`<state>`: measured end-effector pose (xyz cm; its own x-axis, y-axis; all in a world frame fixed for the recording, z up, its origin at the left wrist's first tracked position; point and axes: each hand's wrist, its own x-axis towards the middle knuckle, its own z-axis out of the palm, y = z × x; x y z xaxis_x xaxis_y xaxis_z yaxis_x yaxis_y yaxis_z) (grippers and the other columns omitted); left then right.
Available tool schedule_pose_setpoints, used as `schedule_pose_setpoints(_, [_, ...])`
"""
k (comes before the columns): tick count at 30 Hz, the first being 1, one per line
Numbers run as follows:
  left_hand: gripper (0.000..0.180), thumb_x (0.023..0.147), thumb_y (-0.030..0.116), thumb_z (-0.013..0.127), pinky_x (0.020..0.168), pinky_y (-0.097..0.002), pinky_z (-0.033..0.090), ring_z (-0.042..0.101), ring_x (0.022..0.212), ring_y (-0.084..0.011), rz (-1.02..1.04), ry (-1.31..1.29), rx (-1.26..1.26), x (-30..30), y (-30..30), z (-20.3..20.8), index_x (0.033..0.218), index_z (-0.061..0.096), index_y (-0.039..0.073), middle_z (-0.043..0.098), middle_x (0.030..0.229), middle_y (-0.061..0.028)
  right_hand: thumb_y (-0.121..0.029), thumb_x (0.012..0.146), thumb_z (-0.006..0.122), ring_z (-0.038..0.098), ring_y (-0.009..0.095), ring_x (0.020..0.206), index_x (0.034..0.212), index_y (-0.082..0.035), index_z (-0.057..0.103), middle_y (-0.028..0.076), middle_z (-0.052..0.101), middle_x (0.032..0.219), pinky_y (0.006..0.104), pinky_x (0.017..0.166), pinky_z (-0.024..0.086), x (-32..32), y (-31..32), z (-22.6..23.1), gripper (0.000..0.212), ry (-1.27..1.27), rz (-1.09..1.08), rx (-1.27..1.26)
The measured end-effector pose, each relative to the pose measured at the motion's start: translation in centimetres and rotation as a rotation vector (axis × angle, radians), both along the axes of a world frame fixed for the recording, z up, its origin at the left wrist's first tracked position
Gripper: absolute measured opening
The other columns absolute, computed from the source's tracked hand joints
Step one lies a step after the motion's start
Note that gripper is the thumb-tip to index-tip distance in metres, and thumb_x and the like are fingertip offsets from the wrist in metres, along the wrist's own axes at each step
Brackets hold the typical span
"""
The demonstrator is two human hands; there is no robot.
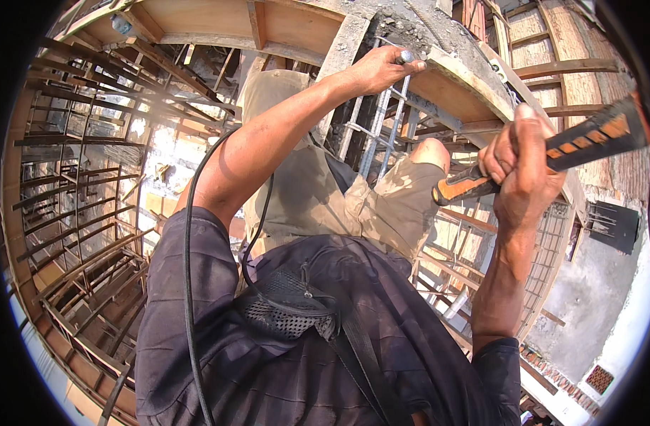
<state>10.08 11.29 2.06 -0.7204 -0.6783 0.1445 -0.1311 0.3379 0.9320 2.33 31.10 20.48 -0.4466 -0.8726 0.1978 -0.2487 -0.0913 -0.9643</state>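
Observation:
My left hand (380,69) is closed round a chisel (407,56); only its round, shiny metal end shows above the fist. Rough broken concrete (410,28) lies just beyond that hand, and steel rebar (383,135) tied into a cage runs down below it. On the right, my right hand (524,167) is raised and wrapped round the black-and-orange handle of a hammer (598,135). The butt of the handle points left, and its head end runs to the right edge of the picture, where its shape cannot be made out.
Plywood formwork (233,25) curves along the far side. Timber and bamboo scaffolding (76,156) drops away at the left, with openings to a lower level. A black cable (190,284) hangs over my left arm. A grey concrete surface (587,298) lies at the right.

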Motion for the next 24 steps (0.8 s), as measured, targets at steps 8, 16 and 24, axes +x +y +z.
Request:
schedule_pose_setpoints(8, [0.052, 0.095, 0.051, 0.060, 0.082, -0.0397, 0.049, 0.062, 0.084, -0.0243, 0.001, -0.016, 0.056, 0.0, -1.5, -2.3, 0.104, 0.068, 0.001, 0.067, 0.087, -0.0171, -0.024, 0.089, 0.072, 0.037, 0.003, 0.046, 0.077, -0.006, 0.057, -0.006, 0.043, 0.055, 0.0236, 0.041, 0.028, 1.0, 2.1, 0.8, 0.026, -0.021, 0.071, 0.636])
schedule_pose_setpoints(16, [0.056, 0.096, 0.054, 0.057, 0.078, -0.0419, 0.049, 0.061, 0.079, -0.0280, -0.012, 0.044, -0.001, -1.2, -0.1, -0.7, 0.100, 0.067, -0.001, 0.065, 0.082, -0.0179, -0.024, 0.104, 0.048, 0.033, 0.007, 0.040, 0.070, -0.008, 0.046, -0.003, 0.036, 0.053, 0.0250, 0.038, 0.034, -1.6, -1.8, 8.0, 0.037, 0.137, 0.219, -0.337])
schedule_pose_setpoints(24, [0.052, 0.096, 0.051, 0.058, 0.080, -0.0405, 0.049, 0.062, 0.082, -0.0250, 0.020, 0.156, -0.088, 0.3, -2.1, -4.0, 0.113, 0.067, 0.002, 0.067, 0.086, -0.0170, -0.020, 0.090, 0.070, 0.036, 0.003, 0.046, 0.070, -0.009, 0.054, -0.006, 0.043, 0.056, 0.0231, 0.042, 0.029, 0.3, 1.9, -2.1, 0.028, 0.004, 0.137, 0.736])
